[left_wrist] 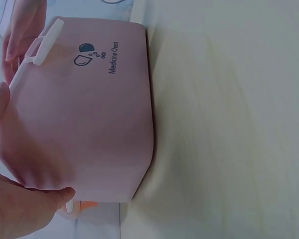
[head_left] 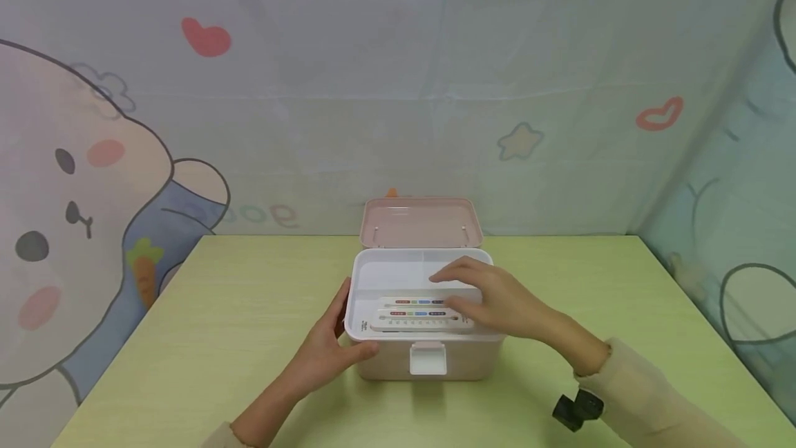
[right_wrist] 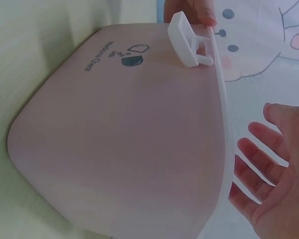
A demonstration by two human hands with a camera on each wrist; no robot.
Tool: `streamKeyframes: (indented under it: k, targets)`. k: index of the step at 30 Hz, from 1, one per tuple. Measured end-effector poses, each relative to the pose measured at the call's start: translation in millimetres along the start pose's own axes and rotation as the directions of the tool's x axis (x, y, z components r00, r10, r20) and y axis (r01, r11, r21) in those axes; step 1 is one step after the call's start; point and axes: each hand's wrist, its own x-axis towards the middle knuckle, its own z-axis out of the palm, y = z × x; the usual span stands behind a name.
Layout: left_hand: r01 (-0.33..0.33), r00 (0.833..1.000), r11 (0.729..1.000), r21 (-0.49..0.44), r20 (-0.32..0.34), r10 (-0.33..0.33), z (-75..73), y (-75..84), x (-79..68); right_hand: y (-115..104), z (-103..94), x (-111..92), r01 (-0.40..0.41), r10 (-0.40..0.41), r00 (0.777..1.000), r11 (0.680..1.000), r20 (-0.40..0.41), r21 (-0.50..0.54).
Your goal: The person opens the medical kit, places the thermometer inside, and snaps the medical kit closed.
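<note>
A pink medicine chest stands on the table with its pink lid raised behind it. Its white inner tray holds flat white pieces printed with coloured blocks; their exact kind is hard to tell. My left hand grips the chest's left side, thumb near the front rim and fingers along the side wall. Over the tray's right part hovers my right hand, fingers loosely bent and apart, with nothing in them. The right wrist view shows that hand beside the chest's rim.
A white latch hangs on the chest's front. The pale wooden table extends to both sides. Behind it hangs a printed cloth with hearts and a cartoon animal. A black device sits at the right wrist.
</note>
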Motion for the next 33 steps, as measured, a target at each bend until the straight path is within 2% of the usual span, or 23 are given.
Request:
streamKeyframes:
  k: [6,12,17,27,33]
  targets:
    - [-0.065,0.998,0.997,0.037,0.018,0.065,-5.2,-0.7,-0.1,8.1,-4.2,-3.3,-0.019,0.019,0.999,1.0,-0.046,-0.001]
    - [-0.075,0.997,0.995,0.065,0.005,0.075,-10.0,5.6,-0.7,13.5,-10.4,-5.8,-0.047,0.049,0.994,0.999,-0.098,0.017]
    - [-0.082,0.997,0.993,0.086,-0.009,0.083,-17.3,8.7,2.1,21.2,-15.0,-7.3,-0.098,0.104,0.984,0.994,-0.142,0.05]
    - [-0.105,0.992,0.988,0.112,-0.058,0.112,-33.9,10.6,17.0,43.1,-18.6,-9.1,-0.183,0.197,0.96,0.979,-0.198,0.086]
    - [-0.09,0.993,0.992,0.093,-0.066,0.096,-41.4,9.9,28.9,53.6,-19.5,-10.5,-0.226,0.25,0.947,0.964,-0.199,0.138]
